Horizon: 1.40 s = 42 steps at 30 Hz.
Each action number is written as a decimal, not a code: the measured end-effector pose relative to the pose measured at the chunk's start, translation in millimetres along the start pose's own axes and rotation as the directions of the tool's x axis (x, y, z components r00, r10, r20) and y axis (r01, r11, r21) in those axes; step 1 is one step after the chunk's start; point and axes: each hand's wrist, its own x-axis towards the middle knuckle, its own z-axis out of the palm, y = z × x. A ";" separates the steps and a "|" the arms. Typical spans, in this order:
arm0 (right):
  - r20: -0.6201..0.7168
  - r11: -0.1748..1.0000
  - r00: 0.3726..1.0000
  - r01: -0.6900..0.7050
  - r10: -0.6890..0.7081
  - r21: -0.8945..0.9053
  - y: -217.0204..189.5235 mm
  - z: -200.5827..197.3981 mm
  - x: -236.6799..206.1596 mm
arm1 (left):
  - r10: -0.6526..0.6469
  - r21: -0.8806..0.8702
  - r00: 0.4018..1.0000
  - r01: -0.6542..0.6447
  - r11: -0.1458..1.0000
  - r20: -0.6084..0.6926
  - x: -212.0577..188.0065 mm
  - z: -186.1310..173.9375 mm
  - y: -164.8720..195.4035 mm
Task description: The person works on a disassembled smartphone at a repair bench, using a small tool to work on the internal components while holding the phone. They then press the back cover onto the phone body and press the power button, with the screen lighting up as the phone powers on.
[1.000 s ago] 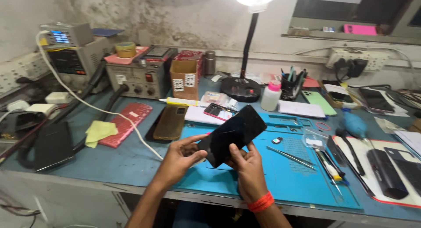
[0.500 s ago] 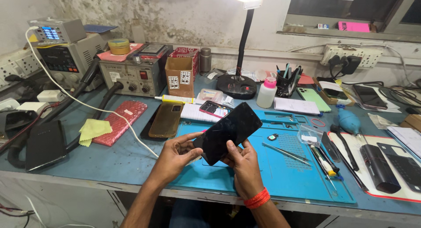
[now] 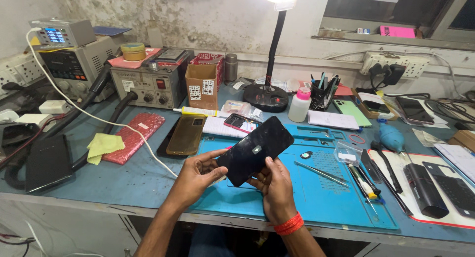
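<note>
Compared with half a second earlier, the black phone [image 3: 255,150] is held at much the same tilt above the blue work mat [image 3: 316,187], and both hands are kept on it; the view has shifted only slightly. The left hand [image 3: 195,178] is closed on the phone's near left corner, thumb on top and fingers beneath. The right hand [image 3: 274,185] is clamped on the near edge from below, its thumb pressed to the dark glass.

At the far left, a power supply [image 3: 69,64] with a blue display is seen, and a white cable [image 3: 94,116] is run from it across the table toward the mat. A dark slab [image 3: 47,160] and a yellow cloth [image 3: 104,145] are laid near the left edge, with a red case [image 3: 133,136] just beside the cloth. A brownish phone case [image 3: 185,134] is lying left of the mat. Behind the held phone, a ring lamp's base [image 3: 267,96] is placed. Tweezers [image 3: 321,173] are resting on the mat to the right, well clear of the hands. A black roller [image 3: 425,190] is set on a white mat at the far right.
</note>
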 end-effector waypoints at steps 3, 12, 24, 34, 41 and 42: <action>-0.005 1.000 1.000 -0.014 0.014 0.011 -0.1 1.6 0.3 | -0.011 -0.006 1.000 0.011 1.000 -0.008 0.4 -0.1 -1.4; 0.002 1.000 1.000 -0.007 0.007 0.027 1.0 -0.1 1.1 | -0.012 0.015 1.000 0.012 1.000 -0.008 -0.1 -0.9 -2.1; 0.023 1.000 1.000 0.018 -0.018 0.024 -1.8 1.2 -1.1 | -0.003 0.022 1.000 0.003 1.000 -0.008 -0.8 -1.5 -0.3; 0.026 1.000 1.000 0.012 -0.012 0.015 -4.3 3.8 -2.2 | 0.001 0.034 1.000 -0.001 0.999 -0.006 -0.6 -2.2 0.0; 0.036 1.000 0.999 0.017 -0.018 0.012 -2.0 3.3 -0.8 | 0.012 0.031 1.000 -0.012 0.999 0.000 -1.9 -1.9 0.5; 0.033 1.000 0.999 0.015 -0.015 0.008 -2.2 3.0 -0.8 | 0.012 0.026 1.000 -0.012 1.000 0.003 -2.1 -1.9 0.7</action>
